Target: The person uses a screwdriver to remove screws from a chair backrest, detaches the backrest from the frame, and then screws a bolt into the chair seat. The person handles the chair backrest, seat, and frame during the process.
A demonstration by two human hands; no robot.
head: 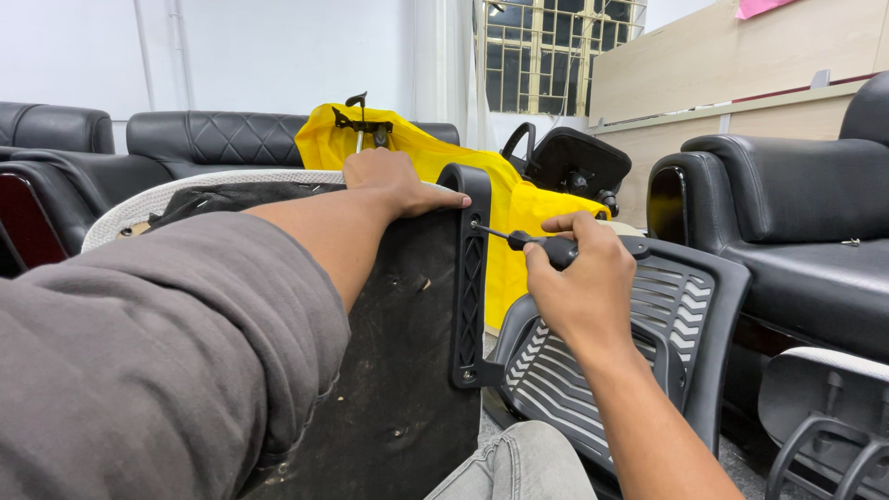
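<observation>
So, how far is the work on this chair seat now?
Done: the bracket sits against the upturned seat, with a fastener showing at its lower end. In hand: the right hand puts a screwdriver to its upper end while the left hand steadies the seat. Left: the backrest is apart.

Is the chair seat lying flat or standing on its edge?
On its edge: the chair seat shows its black underside, steadied by the left hand.
</observation>
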